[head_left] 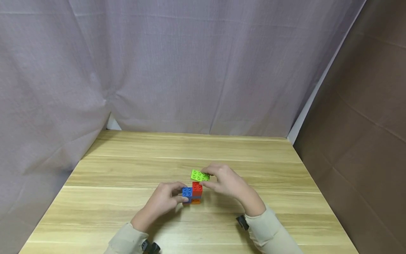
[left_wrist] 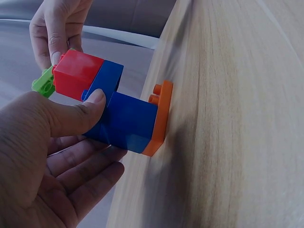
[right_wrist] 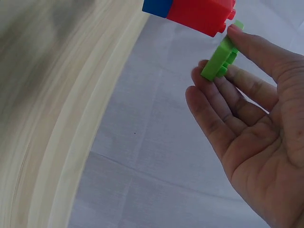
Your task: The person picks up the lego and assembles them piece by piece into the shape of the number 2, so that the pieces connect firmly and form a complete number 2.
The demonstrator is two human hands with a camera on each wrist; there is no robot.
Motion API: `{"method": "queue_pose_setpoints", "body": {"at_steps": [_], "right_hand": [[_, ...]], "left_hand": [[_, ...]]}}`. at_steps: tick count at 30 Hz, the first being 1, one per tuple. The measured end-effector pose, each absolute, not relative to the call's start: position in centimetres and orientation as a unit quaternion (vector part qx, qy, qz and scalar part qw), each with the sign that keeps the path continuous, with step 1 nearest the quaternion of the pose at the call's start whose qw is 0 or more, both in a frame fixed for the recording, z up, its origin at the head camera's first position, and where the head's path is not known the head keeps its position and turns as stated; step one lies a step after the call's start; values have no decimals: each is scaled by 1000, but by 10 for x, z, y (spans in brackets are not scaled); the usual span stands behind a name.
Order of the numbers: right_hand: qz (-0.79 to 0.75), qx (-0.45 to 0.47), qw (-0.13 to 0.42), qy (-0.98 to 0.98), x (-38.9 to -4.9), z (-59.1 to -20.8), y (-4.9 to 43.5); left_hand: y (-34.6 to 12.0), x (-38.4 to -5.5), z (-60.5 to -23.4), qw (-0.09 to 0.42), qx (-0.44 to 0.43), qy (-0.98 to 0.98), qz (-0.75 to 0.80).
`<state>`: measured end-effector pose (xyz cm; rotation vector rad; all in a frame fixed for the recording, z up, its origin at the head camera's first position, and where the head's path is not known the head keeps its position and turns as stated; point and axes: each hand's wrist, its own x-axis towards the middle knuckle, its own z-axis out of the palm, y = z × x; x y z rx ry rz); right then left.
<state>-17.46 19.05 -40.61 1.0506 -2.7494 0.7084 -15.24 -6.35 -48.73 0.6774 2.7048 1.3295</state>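
Note:
My left hand [head_left: 165, 198] grips a stack of toy building bricks by its blue bricks [left_wrist: 130, 116], thumb on the near side and fingers behind. At the bottom of the stack is a thin orange brick [left_wrist: 161, 118], close to the tabletop. A red brick [head_left: 197, 189] forms the top, studs upward, beside the studs of a blue one. Between thumb and fingertips, my right hand [head_left: 226, 180] pinches a flat lime-green brick [head_left: 198, 175] by one end. In the right wrist view the green brick [right_wrist: 220, 58] is tilted right by the red brick's studs [right_wrist: 230, 15].
Hands and bricks are over a light wood-grain table [head_left: 133, 158]. A grey curtain [head_left: 177, 70] hangs along its back and left, and a brown cloth [head_left: 358, 116] along its right. Dark wrist cameras [head_left: 242, 222] sit at both cuffs.

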Motion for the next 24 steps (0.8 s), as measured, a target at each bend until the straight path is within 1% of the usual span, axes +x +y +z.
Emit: {"method": "queue_pose_setpoints", "body": {"at_steps": [12,20,24], "right_hand": [[231,362,32,-902,-166,-401,184],[227,392,23,-891,-166,-396,180],[229,400,12,-887,-164,-396,179]], "left_hand": [[-64,-151,-489,30,213,875,433],[-64,-154,-485,25,214,876,431],[-64,-152,-485,34,216,874,434]]}}
